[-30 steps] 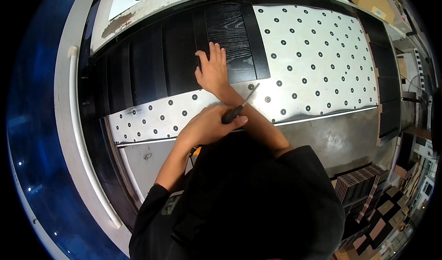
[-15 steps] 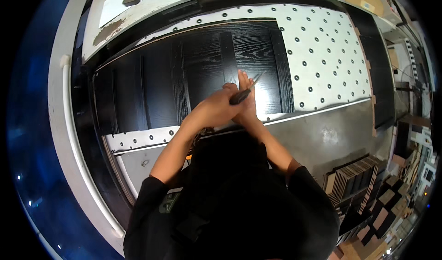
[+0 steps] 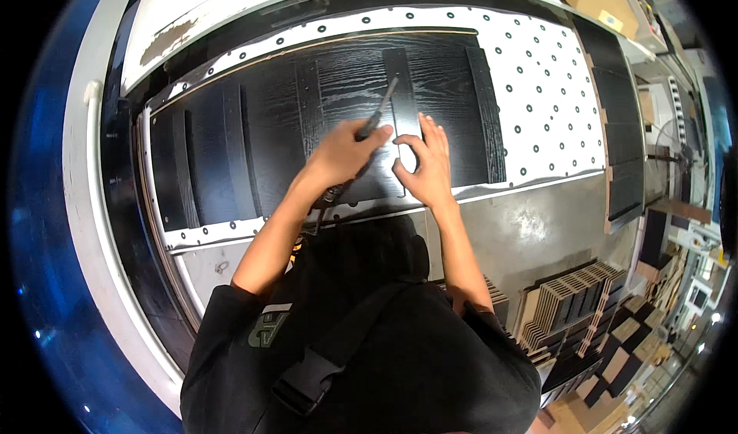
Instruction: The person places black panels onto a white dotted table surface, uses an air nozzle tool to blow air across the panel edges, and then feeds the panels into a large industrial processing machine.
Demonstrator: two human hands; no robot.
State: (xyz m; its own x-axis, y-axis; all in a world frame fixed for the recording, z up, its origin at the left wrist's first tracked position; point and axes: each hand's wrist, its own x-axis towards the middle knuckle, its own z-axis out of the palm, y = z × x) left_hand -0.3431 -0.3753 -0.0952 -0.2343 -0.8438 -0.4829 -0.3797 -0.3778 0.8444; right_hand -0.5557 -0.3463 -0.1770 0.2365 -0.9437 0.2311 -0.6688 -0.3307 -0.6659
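My left hand (image 3: 342, 153) is closed around the dark handle of a tool with a narrow metal blade (image 3: 391, 94); its exact kind is unclear. The blade points away from me, over a black wood-grain panel (image 3: 350, 69) with raised cross strips. Just right of it, my right hand (image 3: 430, 161) is open over the panel's near part. Its thumb and forefinger curve apart beside a cross strip (image 3: 397, 61), and the other fingers stretch forward. Whether its fingertips touch the strip cannot be made out.
Under the panel lies a white bed (image 3: 550, 96) dotted with black round studs. A white rail (image 3: 104, 196) runs along the left. Stacked dark panels (image 3: 573, 303) stand at lower right on the grey floor (image 3: 530, 222). Cardboard (image 3: 596, 0) lies at the far right.
My hands have moved apart from their crossed position. The left has shifted left with the tool, its blade now further forward; the right has come out from behind it, thumb and forefinger spread.
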